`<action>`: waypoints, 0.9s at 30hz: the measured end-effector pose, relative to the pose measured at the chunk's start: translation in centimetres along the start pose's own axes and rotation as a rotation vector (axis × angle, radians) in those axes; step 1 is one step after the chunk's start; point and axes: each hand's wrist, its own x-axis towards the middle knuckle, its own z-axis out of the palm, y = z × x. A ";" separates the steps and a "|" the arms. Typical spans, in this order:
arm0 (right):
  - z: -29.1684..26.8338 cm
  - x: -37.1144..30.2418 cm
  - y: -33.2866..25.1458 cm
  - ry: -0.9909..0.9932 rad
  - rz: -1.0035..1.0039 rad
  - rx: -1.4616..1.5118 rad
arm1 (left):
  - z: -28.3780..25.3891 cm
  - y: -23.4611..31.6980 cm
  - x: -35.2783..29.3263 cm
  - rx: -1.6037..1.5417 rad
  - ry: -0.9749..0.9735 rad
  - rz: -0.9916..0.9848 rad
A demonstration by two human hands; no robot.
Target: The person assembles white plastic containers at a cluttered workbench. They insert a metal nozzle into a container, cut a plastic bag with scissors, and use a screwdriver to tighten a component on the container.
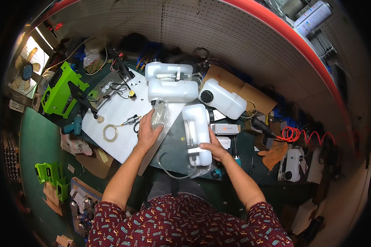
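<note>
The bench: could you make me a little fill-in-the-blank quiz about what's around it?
1. The left hand holds a clear bag, and the right hand holds a tank coloured ____.
2. The big casing near the fan is bright ____.
3. The fan is toward the picture's ____ edge.
4. The coiled hose on the right is coloured ____.

Missing words: white; green; left; red.
</note>
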 end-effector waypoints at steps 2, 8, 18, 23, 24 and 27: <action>-0.3 -0.9 0.6 -0.036 -0.002 0.095 | 1.4 0.9 -0.2 0.027 0.006 0.096; -1.0 -1.7 3.0 -0.116 -0.009 0.217 | 4.6 4.8 -6.9 -0.552 -0.358 -0.435; -0.2 -1.6 5.3 -0.285 0.018 0.215 | 4.7 6.8 -12.9 -0.894 -0.681 -0.934; 3.1 -2.0 8.5 -0.227 -0.002 0.266 | 3.7 6.7 -13.2 -0.913 -0.686 -0.677; 4.1 -2.4 9.1 -0.243 -0.023 0.294 | 2.7 6.3 -12.6 -0.902 -0.709 -0.709; 6.9 -3.8 10.6 -0.210 -0.037 0.303 | -0.5 4.5 -10.8 -0.743 -0.860 -0.539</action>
